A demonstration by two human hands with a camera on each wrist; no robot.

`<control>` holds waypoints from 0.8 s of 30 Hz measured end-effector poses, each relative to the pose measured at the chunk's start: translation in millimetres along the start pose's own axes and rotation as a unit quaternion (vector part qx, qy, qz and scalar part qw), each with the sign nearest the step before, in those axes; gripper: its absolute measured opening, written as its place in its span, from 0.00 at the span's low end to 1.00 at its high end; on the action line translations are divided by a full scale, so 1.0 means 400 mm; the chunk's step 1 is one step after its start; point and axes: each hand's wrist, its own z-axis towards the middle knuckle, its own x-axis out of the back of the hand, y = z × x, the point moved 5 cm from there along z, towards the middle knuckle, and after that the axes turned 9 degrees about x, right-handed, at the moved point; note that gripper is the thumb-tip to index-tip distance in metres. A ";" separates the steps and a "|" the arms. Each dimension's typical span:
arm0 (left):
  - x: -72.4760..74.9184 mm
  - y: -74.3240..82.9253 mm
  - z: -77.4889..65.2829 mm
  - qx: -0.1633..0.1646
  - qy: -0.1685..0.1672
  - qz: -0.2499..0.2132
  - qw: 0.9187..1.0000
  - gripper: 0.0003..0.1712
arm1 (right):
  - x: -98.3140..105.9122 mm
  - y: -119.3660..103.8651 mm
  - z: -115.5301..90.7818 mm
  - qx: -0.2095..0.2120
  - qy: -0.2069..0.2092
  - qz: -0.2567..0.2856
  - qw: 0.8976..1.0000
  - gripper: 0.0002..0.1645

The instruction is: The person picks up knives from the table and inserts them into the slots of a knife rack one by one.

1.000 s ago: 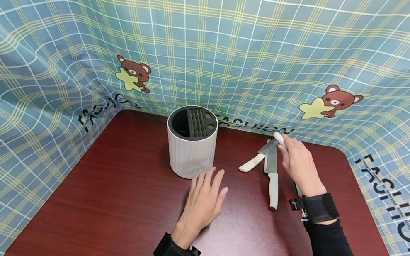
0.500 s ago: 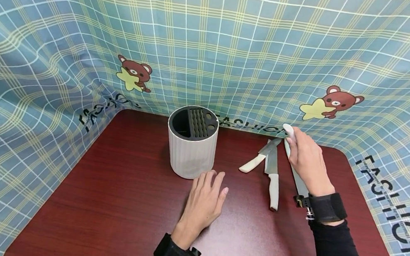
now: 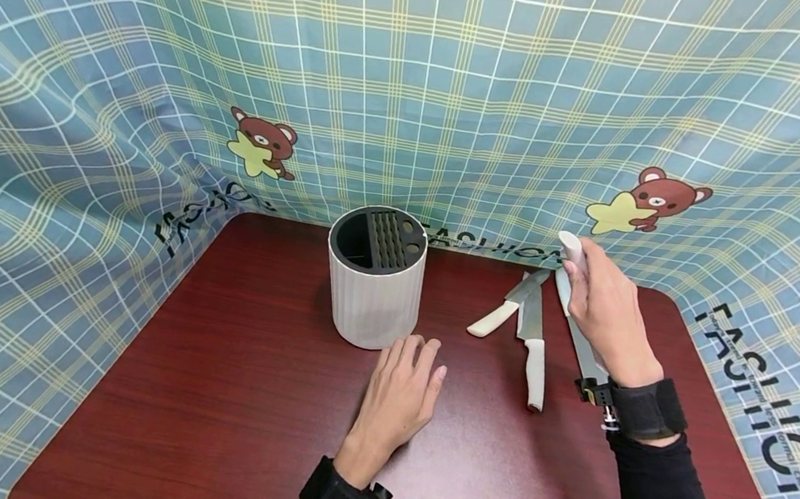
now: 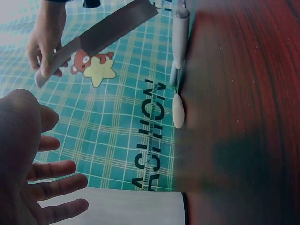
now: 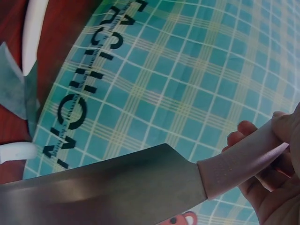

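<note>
My right hand [image 3: 608, 316] grips the pale handle of a cleaver [image 5: 108, 187], raised above the table's back right. Its broad blade stretches back beneath the hand, mostly hidden in the head view but plain in the left wrist view. Under that hand lies a long knife [image 3: 582, 348] with a white handle. Just left of it, a small knife [image 3: 493, 319] crosses the blade of a larger white-handled knife [image 3: 535, 373]. My left hand [image 3: 395, 399] rests near the front of a white ribbed knife block [image 3: 373, 312], fingers extended and holding nothing.
The block's black top has wavy slots, round holes and one large compartment. A checked cloth [image 3: 428, 122] hangs behind and along both sides of the dark red table [image 3: 234, 362].
My right hand has lifted the cleaver and moved slightly right and back, uncovering more of the long knife lying below. The left hand has stayed almost still.
</note>
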 end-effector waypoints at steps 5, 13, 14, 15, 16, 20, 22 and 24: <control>0.011 0.004 0.002 -0.005 0.003 0.001 1.000 0.20 | 0.013 -0.026 0.011 0.005 0.006 0.012 1.000 0.20; 0.034 0.018 0.003 -0.031 0.038 -0.011 0.999 0.19 | 0.028 -0.065 0.022 0.019 0.018 0.030 0.999 0.20; 0.037 0.019 0.003 -0.033 0.041 -0.012 0.999 0.18 | 0.030 -0.070 0.023 0.020 0.019 0.032 0.999 0.20; 0.040 0.020 0.003 -0.035 0.045 -0.013 0.998 0.18 | 0.032 -0.075 0.024 0.020 0.020 0.035 0.999 0.20; 0.043 0.022 0.004 -0.037 0.047 -0.014 0.998 0.18 | 0.035 -0.079 0.025 0.021 0.021 0.036 0.999 0.20; 0.056 0.027 0.005 -0.041 0.056 -0.020 0.997 0.18 | 0.046 -0.104 0.029 0.026 0.024 0.046 0.998 0.21; 0.065 0.031 0.005 -0.044 0.062 -0.028 0.997 0.18 | 0.051 -0.117 0.032 0.027 0.026 0.057 0.998 0.22; 0.076 0.036 0.005 -0.048 0.068 -0.037 0.996 0.18 | 0.056 -0.130 0.036 0.029 0.027 0.070 0.997 0.22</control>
